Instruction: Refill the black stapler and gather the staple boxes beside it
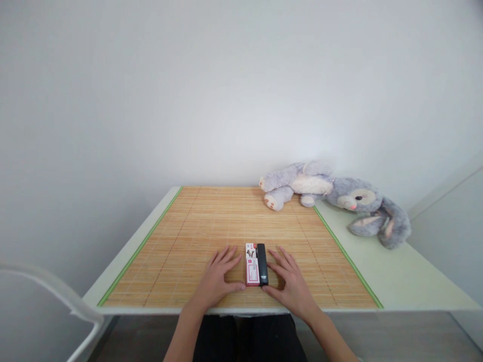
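A black stapler (262, 265) lies lengthwise on the bamboo mat, close to the front edge. Along its left side is a small white-and-pink box (252, 273), and just beyond that a second small box (250, 250) with a picture of dark metal pieces on it. My left hand (220, 276) rests on the mat to the left of the boxes, fingers spread, its thumb tip by the near box's lower corner. My right hand (290, 284) lies to the right of the stapler, fingers apart, the thumb tip at or very near its lower end. Neither hand grips anything.
The bamboo mat (211, 216) with green edging covers much of the white table (392, 281). A grey plush rabbit (313, 183) lies on its side at the back right, against the wall. A white curved bar (49, 286) stands at the lower left.
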Available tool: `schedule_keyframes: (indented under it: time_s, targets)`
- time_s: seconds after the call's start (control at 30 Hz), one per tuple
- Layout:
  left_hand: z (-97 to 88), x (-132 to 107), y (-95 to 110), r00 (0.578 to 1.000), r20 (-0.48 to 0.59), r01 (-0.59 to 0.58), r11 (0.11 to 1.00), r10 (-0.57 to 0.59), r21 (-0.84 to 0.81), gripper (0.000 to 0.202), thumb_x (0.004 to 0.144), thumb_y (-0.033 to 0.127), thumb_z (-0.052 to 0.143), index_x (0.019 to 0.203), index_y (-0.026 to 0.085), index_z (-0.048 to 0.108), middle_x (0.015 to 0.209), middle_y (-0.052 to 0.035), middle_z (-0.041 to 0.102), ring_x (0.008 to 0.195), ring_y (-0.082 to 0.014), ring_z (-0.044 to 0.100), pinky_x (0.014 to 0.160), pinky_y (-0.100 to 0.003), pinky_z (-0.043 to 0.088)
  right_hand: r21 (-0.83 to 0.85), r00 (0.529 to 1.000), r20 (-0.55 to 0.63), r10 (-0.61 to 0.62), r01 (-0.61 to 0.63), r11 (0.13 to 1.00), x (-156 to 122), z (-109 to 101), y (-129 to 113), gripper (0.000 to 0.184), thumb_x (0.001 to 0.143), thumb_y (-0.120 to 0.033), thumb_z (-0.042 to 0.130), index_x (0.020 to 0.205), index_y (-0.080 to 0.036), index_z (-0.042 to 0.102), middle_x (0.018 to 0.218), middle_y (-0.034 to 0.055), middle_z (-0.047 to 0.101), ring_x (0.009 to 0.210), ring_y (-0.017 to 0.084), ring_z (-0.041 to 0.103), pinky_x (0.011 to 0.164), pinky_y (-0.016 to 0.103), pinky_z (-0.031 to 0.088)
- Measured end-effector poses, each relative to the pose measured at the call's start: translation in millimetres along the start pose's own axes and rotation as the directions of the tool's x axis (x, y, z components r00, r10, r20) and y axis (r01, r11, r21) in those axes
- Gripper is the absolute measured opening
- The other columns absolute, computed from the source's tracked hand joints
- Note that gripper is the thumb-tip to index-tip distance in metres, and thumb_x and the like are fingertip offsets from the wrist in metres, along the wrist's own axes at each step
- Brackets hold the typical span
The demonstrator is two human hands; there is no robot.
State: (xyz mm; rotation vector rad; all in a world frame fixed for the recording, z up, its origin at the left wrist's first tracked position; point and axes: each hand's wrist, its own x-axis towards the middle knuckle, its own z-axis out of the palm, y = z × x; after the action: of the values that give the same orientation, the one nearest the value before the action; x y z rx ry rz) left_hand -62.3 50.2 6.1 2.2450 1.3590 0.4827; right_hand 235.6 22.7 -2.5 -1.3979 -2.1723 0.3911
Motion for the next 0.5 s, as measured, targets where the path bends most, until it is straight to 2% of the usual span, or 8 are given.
schedule_keyframes:
  time_s: [0.23, 0.5]
  targets:
    - [-1.5, 9, 4, 0.999, 0.042, -0.024, 0.999, 0.022, 0.035, 0.078, 0.077, 0.072, 0.070, 0.147, 0.048, 0.046, 0.164, 0.0025, 0.034, 0.158, -0.0276, 0.014, 0.126, -0.056, 0.006, -0.011, 1.000, -0.002, -0.018, 0.018, 1.000, 1, 0, 0, 0.052, 0.079, -0.048, 0.079, 0.128, -0.032, 0.070, 0.159, 0.0038, 0.043, 0.154, 0.036, 0.023, 0.123, 0.065, 0.021]
    - [4.4, 15, 11, 0.999, 0.041, -0.033, 0.999, 0.032, 0.023, 0.078, 0.072, 0.073, 0.074, 0.143, 0.047, 0.053, 0.165, 0.0004, 0.031, 0.157, -0.0300, 0.018, 0.126, -0.058, 0.006, 0.012, 1.000, 0.021, -0.008, 0.007, 1.000, 0, -7, 11, 0.047, 0.078, -0.048, 0.080, 0.122, -0.033, 0.075, 0.163, 0.0044, 0.037, 0.155, 0.038, 0.017, 0.121, 0.069, 0.021]
